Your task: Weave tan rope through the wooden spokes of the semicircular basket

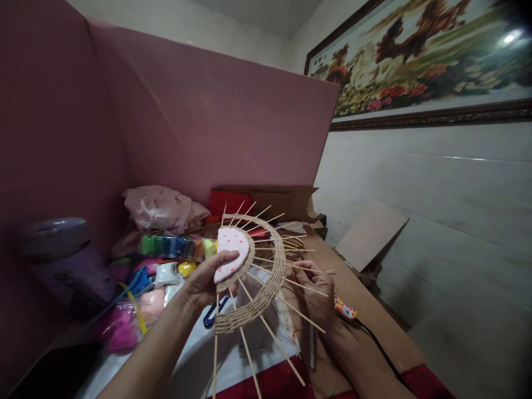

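My left hand (211, 280) grips a half-round woven fan-like craft piece, with the thumb on its pink, spotted centre pad (230, 252). Thin wooden sticks (273, 344) spread outward from that centre like rays. Two bands of brown twine run across them; the outer twine band (266, 293) forms a wide arc and the inner one hugs the pad. At the right side of the piece, my right hand (313, 288) has its fingers closed around one of the sticks, near the outer band. The far fingers of my left hand are partly hidden behind the piece.
Bags of coloured clay (166, 246) and soft packets crowd the left side. Blue scissors handles (214, 313) lie under the piece. A patterned tool with a black cord (344, 307) rests right, on brown board (374, 338). A purple container (68, 266) stands far left.
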Demonstrator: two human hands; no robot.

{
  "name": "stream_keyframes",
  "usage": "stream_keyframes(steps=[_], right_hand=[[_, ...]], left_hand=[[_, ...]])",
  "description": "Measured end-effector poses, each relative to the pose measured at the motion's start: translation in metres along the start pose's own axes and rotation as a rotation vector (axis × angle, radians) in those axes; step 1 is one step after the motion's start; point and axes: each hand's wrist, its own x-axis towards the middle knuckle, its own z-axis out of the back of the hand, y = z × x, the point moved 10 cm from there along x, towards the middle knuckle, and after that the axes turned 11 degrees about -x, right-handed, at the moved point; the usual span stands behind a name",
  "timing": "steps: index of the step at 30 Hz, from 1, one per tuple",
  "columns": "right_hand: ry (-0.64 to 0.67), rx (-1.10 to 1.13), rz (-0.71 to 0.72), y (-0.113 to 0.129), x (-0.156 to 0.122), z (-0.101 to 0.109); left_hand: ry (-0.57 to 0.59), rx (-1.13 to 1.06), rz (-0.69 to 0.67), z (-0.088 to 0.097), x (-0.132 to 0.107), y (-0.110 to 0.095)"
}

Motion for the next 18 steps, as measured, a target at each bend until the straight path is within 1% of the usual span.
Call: stream_keyframes(steps=[6, 11, 15, 18], right_hand=[[-0.009, 0.010, 0.010, -0.002, 0.000, 0.000], [0.009, -0.078, 0.037, 0.002, 0.001, 0.000], [-0.008, -0.133, 0.034, 0.005, 0.001, 0.002], [-0.034, -0.157, 0.038, 0.008, 0.001, 0.004]], left_hand=[[-0.002, -0.029, 0.022, 0.009, 0.005, 0.000], [0.004, -0.028, 0.031, 0.013, 0.006, -0.001], [0.012, -0.056, 0.050, 0.014, 0.007, -0.001], [-0.002, -0.045, 0.071, 0.017, 0.007, 0.001]])
